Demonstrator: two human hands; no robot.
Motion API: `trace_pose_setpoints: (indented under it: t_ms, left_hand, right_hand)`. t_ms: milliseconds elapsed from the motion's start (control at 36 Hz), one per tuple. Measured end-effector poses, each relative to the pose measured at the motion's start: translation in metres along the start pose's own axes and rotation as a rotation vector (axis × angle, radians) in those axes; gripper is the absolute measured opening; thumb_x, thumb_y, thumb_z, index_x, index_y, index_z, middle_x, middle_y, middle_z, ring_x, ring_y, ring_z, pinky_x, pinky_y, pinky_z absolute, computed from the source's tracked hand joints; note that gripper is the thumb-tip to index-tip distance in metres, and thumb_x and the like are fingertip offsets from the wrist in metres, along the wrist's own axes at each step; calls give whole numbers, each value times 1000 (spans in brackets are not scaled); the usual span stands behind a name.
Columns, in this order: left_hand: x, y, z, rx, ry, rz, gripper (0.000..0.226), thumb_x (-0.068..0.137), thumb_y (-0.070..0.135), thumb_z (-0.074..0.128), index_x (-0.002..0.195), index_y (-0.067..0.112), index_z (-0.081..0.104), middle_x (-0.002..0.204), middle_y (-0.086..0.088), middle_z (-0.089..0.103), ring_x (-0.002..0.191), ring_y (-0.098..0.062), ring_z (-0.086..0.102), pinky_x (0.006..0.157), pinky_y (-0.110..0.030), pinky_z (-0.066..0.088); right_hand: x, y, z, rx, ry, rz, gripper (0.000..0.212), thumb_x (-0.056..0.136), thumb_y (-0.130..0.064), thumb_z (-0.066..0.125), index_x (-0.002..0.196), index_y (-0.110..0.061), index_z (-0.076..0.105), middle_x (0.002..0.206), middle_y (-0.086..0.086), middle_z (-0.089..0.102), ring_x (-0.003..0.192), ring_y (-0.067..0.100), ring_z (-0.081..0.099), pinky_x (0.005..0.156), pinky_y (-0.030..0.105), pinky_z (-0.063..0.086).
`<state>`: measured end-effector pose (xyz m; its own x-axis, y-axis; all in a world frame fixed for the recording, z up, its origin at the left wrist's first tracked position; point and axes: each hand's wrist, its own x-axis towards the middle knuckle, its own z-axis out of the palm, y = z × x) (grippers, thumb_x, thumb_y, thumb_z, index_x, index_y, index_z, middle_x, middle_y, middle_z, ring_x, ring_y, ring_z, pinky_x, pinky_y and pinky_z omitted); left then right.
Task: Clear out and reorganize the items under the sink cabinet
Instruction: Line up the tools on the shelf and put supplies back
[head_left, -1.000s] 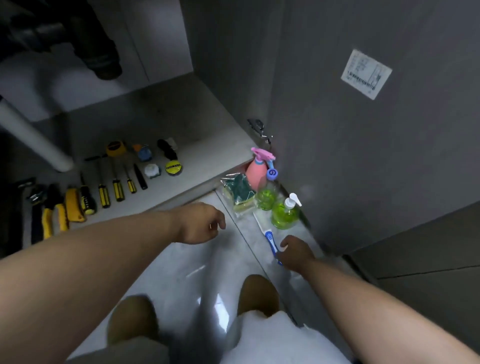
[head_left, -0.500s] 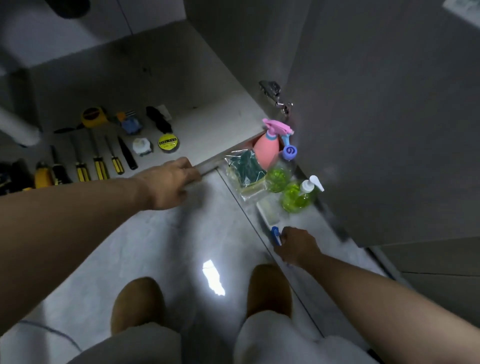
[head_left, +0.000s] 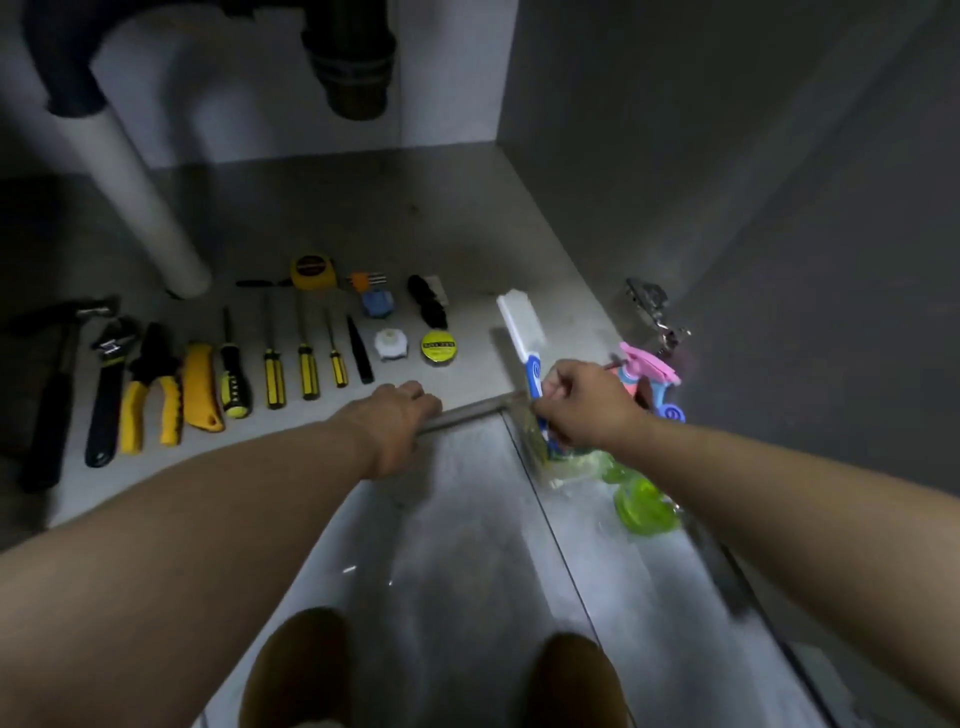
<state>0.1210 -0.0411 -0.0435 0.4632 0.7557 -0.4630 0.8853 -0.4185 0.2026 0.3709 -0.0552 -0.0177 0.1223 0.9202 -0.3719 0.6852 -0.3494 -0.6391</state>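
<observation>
My right hand (head_left: 587, 402) is shut on the blue handle of a white-headed brush (head_left: 521, 323), holding it above the right end of the cabinet floor (head_left: 467, 223). My left hand (head_left: 397, 415) rests curled on the cabinet's front edge, holding nothing that I can see. Tools lie in rows on the cabinet floor: a hammer (head_left: 54, 384), pliers (head_left: 150, 389), a yellow utility knife (head_left: 200, 387), several screwdrivers (head_left: 306, 358), a tape measure (head_left: 312, 271) and a yellow tape roll (head_left: 438, 347). On the floor tiles to the right stand a pink spray bottle (head_left: 647, 371) and green bottles (head_left: 644, 501).
A white pipe (head_left: 132, 187) slants down to the cabinet floor at the left and a black drain trap (head_left: 353, 62) hangs above. The open cabinet door (head_left: 779, 208) with its hinge (head_left: 652, 306) stands at the right. My brown slippers (head_left: 298, 670) are on the grey tiles below.
My right hand has lifted the brush off the floor tiles and carried it up to the cabinet. My left hand stays on the cabinet's front edge. The camera has tilted up toward the cabinet.
</observation>
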Motion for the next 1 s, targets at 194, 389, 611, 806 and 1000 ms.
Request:
trace_pose_setpoints:
  t_ms: [194,389,611,806,1000]
  left_hand:
    - [2,-13,9,25,-3,13,63,95,19,61,153,30,37,154,3,29,133,-24,34,100,-44,49]
    - [2,-4,-2,68,-29,16,54,93,26,64,144,21,47,139,-4,38,125,-26,39,93,-43,52]
    - [1,0,-4,80,-49,-1,56,93,25,63,146,17,43,144,-4,33,130,-27,36,96,-45,52]
    - [-1,2,-5,97,-64,-4,54,93,28,65,141,16,45,141,-4,34,125,-26,37,91,-42,54]
    - [-2,4,-5,138,-93,-8,67,91,32,69,149,16,38,145,-5,30,128,-27,35,91,-44,55]
  right_hand:
    - [71,-43,24,-105,63,73,10,81,-17,65,88,-11,61,76,11,74,70,30,74,76,45,62]
    - [101,-52,55,-235,97,67,22,87,-26,70,103,-15,62,100,9,68,88,27,65,71,29,46]
    - [119,-55,74,-331,124,40,36,88,-30,73,116,-11,61,109,12,65,85,24,54,72,30,41]
    - [118,-52,77,-361,143,-15,33,89,-25,72,114,-9,58,110,15,62,88,26,57,72,32,41]
    - [98,-44,64,-445,191,-128,30,94,-33,62,112,-10,57,108,13,58,92,33,60,78,38,51]
